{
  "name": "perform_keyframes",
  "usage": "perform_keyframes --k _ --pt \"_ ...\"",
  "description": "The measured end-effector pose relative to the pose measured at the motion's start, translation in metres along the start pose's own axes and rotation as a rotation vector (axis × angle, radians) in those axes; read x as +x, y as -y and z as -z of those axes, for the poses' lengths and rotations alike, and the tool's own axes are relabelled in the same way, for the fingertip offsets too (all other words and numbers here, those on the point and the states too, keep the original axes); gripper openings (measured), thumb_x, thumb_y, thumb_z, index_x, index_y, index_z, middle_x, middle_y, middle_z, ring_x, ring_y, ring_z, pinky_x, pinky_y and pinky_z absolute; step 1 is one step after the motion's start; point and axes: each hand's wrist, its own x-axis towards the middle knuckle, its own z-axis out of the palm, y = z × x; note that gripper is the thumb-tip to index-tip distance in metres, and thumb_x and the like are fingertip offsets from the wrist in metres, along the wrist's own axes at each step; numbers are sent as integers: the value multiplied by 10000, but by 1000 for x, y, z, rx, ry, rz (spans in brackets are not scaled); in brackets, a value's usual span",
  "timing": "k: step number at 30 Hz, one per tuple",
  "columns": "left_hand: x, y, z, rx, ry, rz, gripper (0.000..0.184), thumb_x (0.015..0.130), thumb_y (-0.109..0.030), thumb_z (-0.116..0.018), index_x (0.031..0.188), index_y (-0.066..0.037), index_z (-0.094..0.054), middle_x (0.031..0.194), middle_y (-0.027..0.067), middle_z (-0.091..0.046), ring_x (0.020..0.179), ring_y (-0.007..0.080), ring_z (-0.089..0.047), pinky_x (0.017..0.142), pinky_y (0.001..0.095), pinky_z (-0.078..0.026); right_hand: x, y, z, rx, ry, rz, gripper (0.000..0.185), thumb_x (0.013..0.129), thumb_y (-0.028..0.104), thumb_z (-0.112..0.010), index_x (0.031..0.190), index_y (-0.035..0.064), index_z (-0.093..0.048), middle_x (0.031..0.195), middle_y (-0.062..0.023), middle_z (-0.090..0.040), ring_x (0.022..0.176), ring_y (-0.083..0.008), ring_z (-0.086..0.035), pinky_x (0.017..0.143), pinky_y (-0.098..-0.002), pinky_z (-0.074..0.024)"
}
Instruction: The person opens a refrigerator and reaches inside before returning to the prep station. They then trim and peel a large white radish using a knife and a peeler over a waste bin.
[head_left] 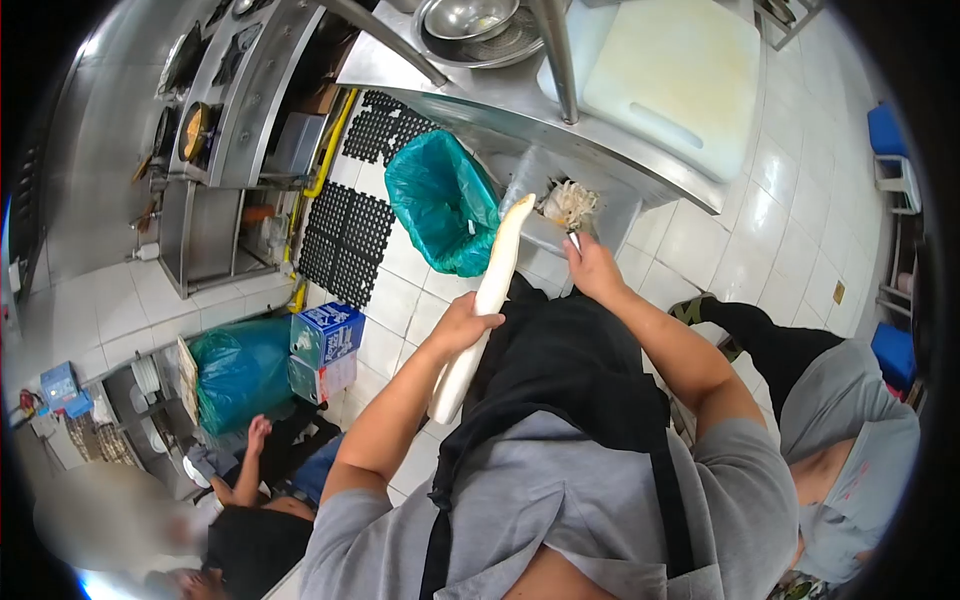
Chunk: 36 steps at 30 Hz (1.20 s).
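My left hand (462, 327) is wrapped round the middle of a long white daikon radish (492, 287), peeled pale along its length, with a brownish, narrow far end. It slants from my lap up towards the bins. In my right hand (594, 268) is a peeler (574, 240), a small tool with a dark and metal handle, its head partly hard to make out. The tool is apart from the radish, just right of its tip. Beyond it, a clear plastic bin (622, 212) holds a heap of pale peelings (570, 203).
A bin lined with a green bag (432, 205) stands left of the radish tip. Ahead is a steel table (500, 110) with bowls (470, 18) and white cutting boards (672, 85). Other people are at left (260, 540) and right (850, 430). Black mats (347, 240) lie on the tiles.
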Motion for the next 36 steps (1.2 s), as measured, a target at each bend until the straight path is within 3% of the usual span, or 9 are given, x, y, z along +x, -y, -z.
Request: perform_keyframes --k 4,9,16,19,21,24,29,32,36 --pt "-8 -19 3 -215 77 164 402 790 -151 -739 1083 62 -564 889 138 -648 693 212 -674 628 348 -549 1 8 11 2 6 69 319 971 338 -506 977 26 -572 802 -260 -655 756 -481 -618 666 -568 -478" --pt "-1 -24 -6 -97 23 100 397 769 -141 -745 1050 79 -572 834 167 -661 598 231 -672 564 347 -554 -28 43 -3 -210 400 594 316 971 372 -510 950 65 -582 699 -200 -647 664 -421 -640 603 -522 -509" --pt "-7 -11 -7 164 -17 -6 442 727 -208 -756 1021 76 -588 809 212 -675 575 252 -675 602 394 -547 20 -4 -6 -72 259 385 348 964 377 -527 935 57 -661 767 -249 -652 715 -449 -637 639 -526 -509" --pt "-14 -5 -6 151 62 11 411 748 -161 -747 1060 50 -583 776 151 -664 539 207 -646 533 358 -526 51 -58 -13 -83 68 279 377 957 362 -556 903 8 -674 777 -272 -632 735 -447 -633 654 -493 -498" --pt "-20 -9 -2 140 63 1 422 736 -184 -754 1034 63 -585 780 178 -667 553 232 -660 556 369 -536 71 -125 -23 -65 77 67 421 958 382 -543 904 -16 -668 779 -281 -630 759 -448 -635 684 -480 -500" --pt "-22 -10 -2 107 33 12 433 729 -204 -759 1007 79 -584 792 205 -669 566 256 -672 571 380 -544 61 -126 -1 -130 74 -1 438 965 381 -527 906 -34 -655 774 -275 -630 762 -444 -633 675 -463 -498" --pt "3 -9 1 -26 45 42 408 754 -183 -754 1008 81 -577 820 187 -665 557 244 -657 547 376 -542 2 -25 3 61 248 283 324 950 329 -571 941 19 -663 763 -257 -634 737 -435 -632 648 -468 -497" --pt "6 -28 3 -259 171 173 375 769 -159 -746 1012 72 -577 826 164 -658 552 229 -643 530 368 -538 -23 33 11 -126 405 489 332 937 420 -576 895 99 -648 664 -199 -639 649 -417 -636 609 -519 -503" --pt "10 -32 6 -157 187 83 381 778 -121 -738 1074 51 -569 815 124 -643 548 197 -624 508 333 -524 3 17 9 13 266 398 304 952 338 -580 877 48 -634 711 -222 -630 677 -437 -618 591 -486 -488"
